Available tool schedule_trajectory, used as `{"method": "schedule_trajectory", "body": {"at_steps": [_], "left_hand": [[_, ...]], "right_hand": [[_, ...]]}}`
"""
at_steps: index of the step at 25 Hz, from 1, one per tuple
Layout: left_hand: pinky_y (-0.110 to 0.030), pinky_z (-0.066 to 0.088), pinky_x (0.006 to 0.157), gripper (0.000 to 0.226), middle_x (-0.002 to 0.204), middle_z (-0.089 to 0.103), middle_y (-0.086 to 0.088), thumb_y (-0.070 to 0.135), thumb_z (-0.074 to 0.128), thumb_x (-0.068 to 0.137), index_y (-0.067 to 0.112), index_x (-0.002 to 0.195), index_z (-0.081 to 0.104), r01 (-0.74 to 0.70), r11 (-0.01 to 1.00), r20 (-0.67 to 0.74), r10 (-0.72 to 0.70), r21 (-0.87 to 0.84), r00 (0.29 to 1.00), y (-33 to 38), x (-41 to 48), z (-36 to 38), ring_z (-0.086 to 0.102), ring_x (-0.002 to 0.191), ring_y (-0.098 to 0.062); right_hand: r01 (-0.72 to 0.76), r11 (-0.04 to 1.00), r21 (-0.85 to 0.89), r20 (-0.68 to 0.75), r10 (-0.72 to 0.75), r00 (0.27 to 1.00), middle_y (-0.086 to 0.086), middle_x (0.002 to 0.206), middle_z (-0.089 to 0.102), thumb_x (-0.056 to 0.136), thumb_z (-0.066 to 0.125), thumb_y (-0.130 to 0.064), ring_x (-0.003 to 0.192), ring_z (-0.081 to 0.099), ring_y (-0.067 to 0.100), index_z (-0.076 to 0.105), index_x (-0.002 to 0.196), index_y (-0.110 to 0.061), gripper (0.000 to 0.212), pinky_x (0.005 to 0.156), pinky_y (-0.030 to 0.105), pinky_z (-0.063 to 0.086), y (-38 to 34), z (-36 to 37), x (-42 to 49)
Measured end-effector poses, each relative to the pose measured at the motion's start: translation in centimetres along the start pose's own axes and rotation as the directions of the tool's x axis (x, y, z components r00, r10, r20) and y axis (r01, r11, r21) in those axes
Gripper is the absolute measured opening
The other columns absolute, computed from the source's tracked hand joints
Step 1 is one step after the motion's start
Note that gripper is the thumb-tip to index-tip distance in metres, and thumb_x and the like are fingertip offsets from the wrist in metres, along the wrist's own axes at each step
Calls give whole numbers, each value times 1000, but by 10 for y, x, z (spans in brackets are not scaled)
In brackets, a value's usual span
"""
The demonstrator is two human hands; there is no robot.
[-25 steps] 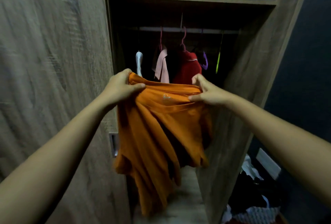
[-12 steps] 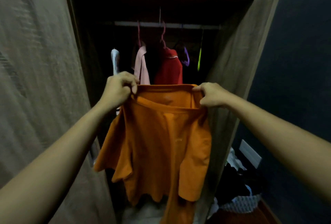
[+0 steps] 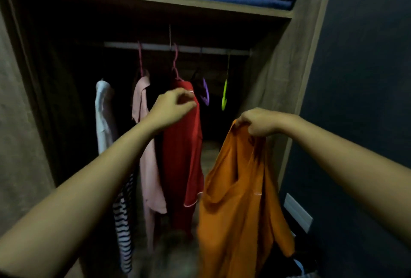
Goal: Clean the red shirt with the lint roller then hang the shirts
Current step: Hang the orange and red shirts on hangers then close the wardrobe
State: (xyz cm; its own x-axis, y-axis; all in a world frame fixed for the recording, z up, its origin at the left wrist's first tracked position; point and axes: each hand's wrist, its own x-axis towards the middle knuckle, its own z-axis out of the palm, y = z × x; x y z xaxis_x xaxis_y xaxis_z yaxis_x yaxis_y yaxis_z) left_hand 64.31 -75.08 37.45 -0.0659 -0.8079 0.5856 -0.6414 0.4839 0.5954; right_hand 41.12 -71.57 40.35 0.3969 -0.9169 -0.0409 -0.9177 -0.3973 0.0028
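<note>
Head view is showing the open wardrobe [image 3: 311, 39] filling most of the frame, its rail [image 3: 155, 46] running across under the shelf [image 3: 200, 5], where folded cloths are lying. Below the rail a row of garments is hanging: a white one at the left, a pink shirt [image 3: 146, 155] beside it, then the red shirt [image 3: 182, 155], already sitting on a pink hanger [image 3: 175, 64]. Whether the lint roller has been over it I cannot tell; no roller is showing.

To the right of the red shirt, the orange shirt [image 3: 240, 200] is dangling in a bunched column, not on any hanger. The right hand [image 3: 258, 123] is clenching it by a gathered fold at the top, apparently near the collar. Held by one point like this, the cloth is twisting on itself, so the neck opening may be hard to find for a hanger, and a loosening pinch would be dropping it onto the clutter below.

The left hand [image 3: 173, 108] is hanging in front of the red shirt's shoulder, fingers loosely curled, holding nothing. It is pointing toward the empty purple hanger [image 3: 205, 93], with the yellow-green hanger [image 3: 225, 95] further right. In my judgement the reach is risking a brush against the red shirt, tugging it off its hanger, or hooking the wrong hanger in this dim light.
</note>
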Motion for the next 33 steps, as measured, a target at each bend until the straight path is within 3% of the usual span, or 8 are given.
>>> {"method": "schedule_trajectory", "body": {"at_steps": [3,8,12,14,18,25,30,33], "left_hand": [[-37,46,100,49,118,64,-11,31,64,82,8,124,56,180,968,2,-182,-176,983,13,67,31,60,110,-22],[-33,32,107,74,143,37,-23,28,56,89,0,144,15,388,917,-100,-396,-87,913,26,131,89,38,132,-36],[-35,37,103,52,138,45,-22,14,49,93,-1,138,26,534,833,-149,-552,-147,820,19,151,116,45,127,-35],[-36,38,101,38,134,49,-23,13,42,95,-3,130,37,515,851,-231,-523,-99,820,22,151,122,47,125,-35],[-39,39,97,33,126,54,-27,15,36,96,-4,121,46,419,904,-332,-424,-89,843,35,131,112,49,120,-40],[-41,38,77,25,99,63,-26,19,37,92,3,109,44,218,976,-437,-192,8,878,42,15,71,56,96,-47],[-38,38,63,29,74,64,-14,26,35,98,8,107,56,17,997,-516,26,77,856,0,-79,41,63,71,-37],[-29,49,48,23,53,54,-8,23,38,100,15,92,59,-22,995,-430,-23,-101,902,-32,-119,7,61,45,-10]], "right_hand": [[2,999,-41,-21,-2,1000,11,125,56,81,47,-1,109,56,23,52,131,-15,52,78,25,45,11,-9,17],[-43,999,-17,74,44,996,14,124,56,81,50,-2,107,57,26,50,131,-11,51,81,29,50,36,-21,34],[-56,998,33,44,54,998,11,124,51,82,48,0,100,53,22,47,133,-15,53,68,23,48,61,-19,39],[-60,998,9,-4,60,998,8,126,48,83,45,1,106,52,23,46,133,-17,53,78,28,49,71,-17,41],[-82,996,30,-79,84,993,11,129,45,83,44,0,119,47,28,47,133,-14,52,97,36,45,79,-12,43],[-94,979,180,-104,114,988,13,131,42,81,52,-2,119,45,29,46,132,-9,51,95,36,47,55,2,29],[-86,953,289,-224,155,962,16,132,41,82,50,0,125,40,32,46,132,-9,51,98,34,39,25,20,20],[-73,922,380,-279,190,941,17,132,47,79,50,0,124,45,32,51,130,-9,52,99,34,40,6,26,18]]}}
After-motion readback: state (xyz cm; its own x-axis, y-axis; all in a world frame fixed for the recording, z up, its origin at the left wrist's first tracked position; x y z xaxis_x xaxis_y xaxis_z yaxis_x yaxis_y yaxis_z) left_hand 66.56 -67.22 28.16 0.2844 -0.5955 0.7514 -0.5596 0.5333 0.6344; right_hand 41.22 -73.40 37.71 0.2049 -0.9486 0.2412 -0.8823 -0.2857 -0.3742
